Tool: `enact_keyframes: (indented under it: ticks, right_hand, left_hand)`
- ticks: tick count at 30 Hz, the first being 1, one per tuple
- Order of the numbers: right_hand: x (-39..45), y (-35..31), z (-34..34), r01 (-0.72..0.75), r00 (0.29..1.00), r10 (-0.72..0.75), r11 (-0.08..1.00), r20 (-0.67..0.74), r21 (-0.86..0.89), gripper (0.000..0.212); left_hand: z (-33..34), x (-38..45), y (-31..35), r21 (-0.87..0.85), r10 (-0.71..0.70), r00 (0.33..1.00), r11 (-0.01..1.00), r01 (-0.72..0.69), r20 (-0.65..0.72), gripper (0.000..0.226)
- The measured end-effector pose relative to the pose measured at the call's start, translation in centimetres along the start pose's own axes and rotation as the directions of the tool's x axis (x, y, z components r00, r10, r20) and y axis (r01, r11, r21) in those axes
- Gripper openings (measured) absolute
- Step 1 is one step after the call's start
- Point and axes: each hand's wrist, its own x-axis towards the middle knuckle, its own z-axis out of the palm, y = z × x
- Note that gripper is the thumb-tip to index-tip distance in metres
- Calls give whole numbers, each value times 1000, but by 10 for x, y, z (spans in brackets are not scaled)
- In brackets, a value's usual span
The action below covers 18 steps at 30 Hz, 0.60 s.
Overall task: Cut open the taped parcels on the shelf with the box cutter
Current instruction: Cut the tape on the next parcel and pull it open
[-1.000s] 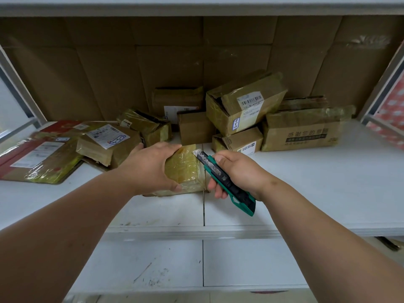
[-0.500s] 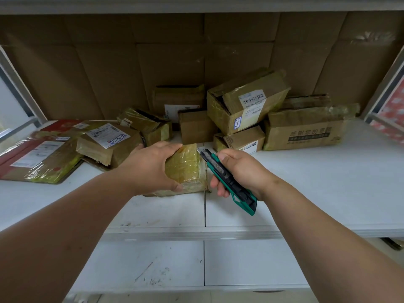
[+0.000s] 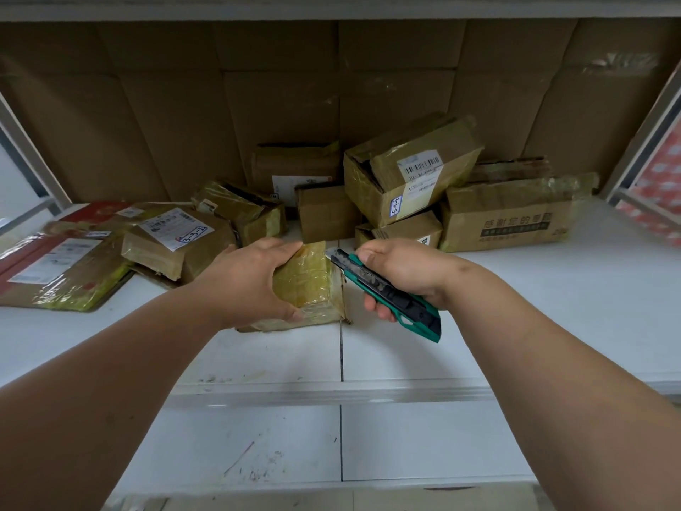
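Step in hand, as judged: the blade is set at the right upper edge of one parcel, ready for the tape to be slit.

Left hand [image 3: 254, 285]: curled over the top and left side of the small parcel [image 3: 307, 285], which is pinned to the shelf [image 3: 552, 307] by it.

Small parcel: a squat block, wrapped all over in glossy yellowish tape, wrinkled, with cardboard showing at its lower right corner. It is placed near the shelf's front, just ahead of the heap.

Cutter [image 3: 383, 289]: green body, black slider, short blade extended, tip touching or just beside the parcel's upper right corner; actual contact cannot be told.

Right hand [image 3: 398, 271]: clenched round the cutter's handle, thumb on top.

Next move, as judged: a shallow draw along the taped seam is called for, with the left fingers kept clear of the blade's path.

Other parcels [image 3: 409, 171]: heaped behind and to the left, taped, several labelled; some flaps appear already lifted.
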Motion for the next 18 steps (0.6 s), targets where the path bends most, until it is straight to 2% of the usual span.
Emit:
enact_keyframes:
  ticks: [4,18]
  right_hand:
    - [-8,2,5,-3,999,6,998,51,-56,34]
    - [-21,14,13,52,996,-65,978,-57,-200,33]
  left_hand:
    - [2,-1,-2,-35,9,1000,999,-9,2,115]
    - [10,1,-8,-85,30,999,996,-31,-12,119]
